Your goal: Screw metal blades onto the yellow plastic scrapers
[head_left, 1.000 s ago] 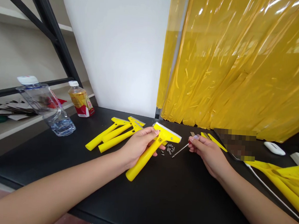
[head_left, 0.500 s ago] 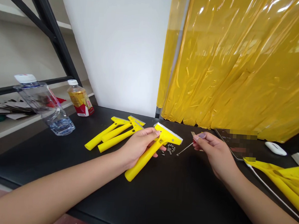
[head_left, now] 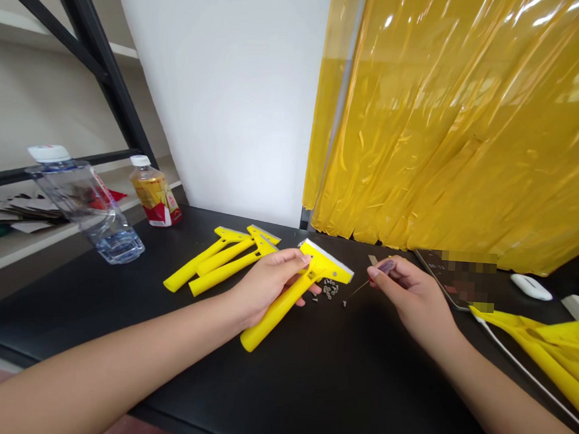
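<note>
- The yellow scraper [head_left: 291,298] is in our left hand [head_left: 268,281], held up over the tabletop [head_left: 337,385], its head tipped to the right.
- That hand is closed, thumb on top of the head and fingers underneath; we should keep it steady.
- Our right hand [head_left: 415,295] is closed too, pinching the screwdriver [head_left: 384,268] by its handle, tip pointing down and left.
- A little screw [head_left: 344,304] is right at the tip (we can't tell if they touch).
- To do this bit well, we'd go slow and gentle, so the screw doesn't skitter away.
- More small screws and rings [head_left: 330,290] lie near the scraper's head; we mustn't bump them.
- Three other scrapers [head_left: 222,257] lie to the left, with two bottles [head_left: 156,194] beyond.
</note>
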`<state>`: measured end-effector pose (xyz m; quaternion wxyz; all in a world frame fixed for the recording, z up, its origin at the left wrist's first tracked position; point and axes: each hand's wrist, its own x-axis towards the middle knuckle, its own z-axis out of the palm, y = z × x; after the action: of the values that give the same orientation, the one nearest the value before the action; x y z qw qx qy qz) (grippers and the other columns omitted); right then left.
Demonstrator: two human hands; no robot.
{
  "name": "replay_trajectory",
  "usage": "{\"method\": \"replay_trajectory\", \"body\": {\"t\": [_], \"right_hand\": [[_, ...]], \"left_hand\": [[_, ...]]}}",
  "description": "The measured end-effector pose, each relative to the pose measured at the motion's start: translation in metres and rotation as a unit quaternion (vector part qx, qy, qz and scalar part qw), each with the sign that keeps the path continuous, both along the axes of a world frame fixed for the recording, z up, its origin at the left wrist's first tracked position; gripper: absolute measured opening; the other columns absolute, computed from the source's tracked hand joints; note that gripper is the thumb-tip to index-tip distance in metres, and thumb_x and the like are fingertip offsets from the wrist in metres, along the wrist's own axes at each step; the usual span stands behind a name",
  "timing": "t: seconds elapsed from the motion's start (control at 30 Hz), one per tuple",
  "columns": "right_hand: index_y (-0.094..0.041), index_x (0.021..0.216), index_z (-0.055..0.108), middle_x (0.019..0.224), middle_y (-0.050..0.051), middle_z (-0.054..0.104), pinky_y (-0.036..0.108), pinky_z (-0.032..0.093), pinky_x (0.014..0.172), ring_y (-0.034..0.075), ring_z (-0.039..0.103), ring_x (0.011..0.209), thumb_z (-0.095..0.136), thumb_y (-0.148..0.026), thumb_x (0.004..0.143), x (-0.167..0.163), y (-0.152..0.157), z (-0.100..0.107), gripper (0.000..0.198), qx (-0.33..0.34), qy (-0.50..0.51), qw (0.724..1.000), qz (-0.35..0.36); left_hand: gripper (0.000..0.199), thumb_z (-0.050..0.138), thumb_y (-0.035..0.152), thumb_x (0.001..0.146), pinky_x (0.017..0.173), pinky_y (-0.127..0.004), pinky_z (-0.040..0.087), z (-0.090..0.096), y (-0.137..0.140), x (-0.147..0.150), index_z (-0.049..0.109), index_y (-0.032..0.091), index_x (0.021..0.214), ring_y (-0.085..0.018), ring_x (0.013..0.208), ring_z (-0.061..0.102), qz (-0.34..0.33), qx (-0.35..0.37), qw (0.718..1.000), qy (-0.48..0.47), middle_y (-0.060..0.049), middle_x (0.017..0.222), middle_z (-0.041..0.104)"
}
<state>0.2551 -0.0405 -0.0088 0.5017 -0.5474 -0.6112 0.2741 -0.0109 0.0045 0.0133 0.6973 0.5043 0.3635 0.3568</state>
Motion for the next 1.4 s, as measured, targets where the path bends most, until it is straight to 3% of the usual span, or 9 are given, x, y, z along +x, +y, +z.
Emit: {"method": "replay_trajectory", "body": {"t": [0.7,0.83,0.97,1.1,1.23,1.4], "right_hand": [[-0.023,0.081,0.063,0.079,-0.001,0.06,0.032,0.041,0.072,0.017,0.054,0.077,0.067,-0.047,0.097,-0.008,-0.01,0.011,0.029,0.008,-0.062,0.998,0.002],[-0.024,0.085,0.068,0.083,0.0,0.065,0.032,0.045,0.075,0.018,0.058,0.08,0.069,-0.044,0.096,-0.011,-0.023,0.023,0.022,0.053,-0.096,0.994,-0.012],[-0.028,0.096,0.073,0.092,0.001,0.07,0.03,0.05,0.071,0.018,0.063,0.082,0.073,-0.034,0.094,-0.015,-0.042,0.036,0.006,0.139,-0.04,0.989,-0.039],[-0.029,0.104,0.074,0.099,0.003,0.072,0.033,0.053,0.078,0.021,0.067,0.093,0.073,-0.023,0.093,-0.021,-0.053,0.04,0.014,0.233,-0.04,0.971,-0.036],[-0.03,0.11,0.073,0.098,0.003,0.072,0.035,0.052,0.081,0.022,0.067,0.092,0.072,-0.017,0.093,-0.024,-0.052,0.036,0.022,0.239,-0.075,0.968,0.01],[-0.032,0.11,0.072,0.099,0.003,0.072,0.038,0.051,0.082,0.023,0.067,0.093,0.071,-0.019,0.094,-0.023,-0.049,0.03,0.021,0.211,-0.095,0.973,0.009]], "left_hand": [[0.021,0.067,0.038,0.097,0.057,-0.022,0.057,0.004,-0.001,-0.001,0.064,0.018,0.101,-0.02,0.086,0.076,0.026,0.014,1.0,0.009,-0.011,0.112,0.075],[0.019,0.067,0.036,0.097,0.057,-0.022,0.057,0.004,-0.002,0.0,0.066,0.017,0.102,-0.021,0.084,0.077,0.024,-0.001,0.999,0.022,-0.012,0.108,0.075],[0.02,0.071,0.036,0.094,0.058,-0.025,0.06,0.002,-0.007,0.003,0.066,0.017,0.097,-0.022,0.081,0.078,-0.02,-0.028,0.999,0.025,-0.009,0.099,0.074],[0.027,0.077,0.042,0.09,0.06,-0.027,0.062,0.0,-0.011,0.005,0.065,0.017,0.092,-0.024,0.084,0.078,-0.057,-0.055,0.996,0.037,-0.006,0.092,0.073],[0.029,0.077,0.043,0.09,0.06,-0.027,0.063,-0.002,-0.013,0.004,0.067,0.017,0.098,-0.023,0.083,0.078,-0.078,-0.057,0.995,0.039,-0.01,0.099,0.076],[0.03,0.078,0.043,0.089,0.059,-0.027,0.063,-0.002,-0.015,0.004,0.068,0.016,0.098,-0.022,0.079,0.078,-0.085,-0.063,0.994,0.029,-0.012,0.099,0.077]]}}
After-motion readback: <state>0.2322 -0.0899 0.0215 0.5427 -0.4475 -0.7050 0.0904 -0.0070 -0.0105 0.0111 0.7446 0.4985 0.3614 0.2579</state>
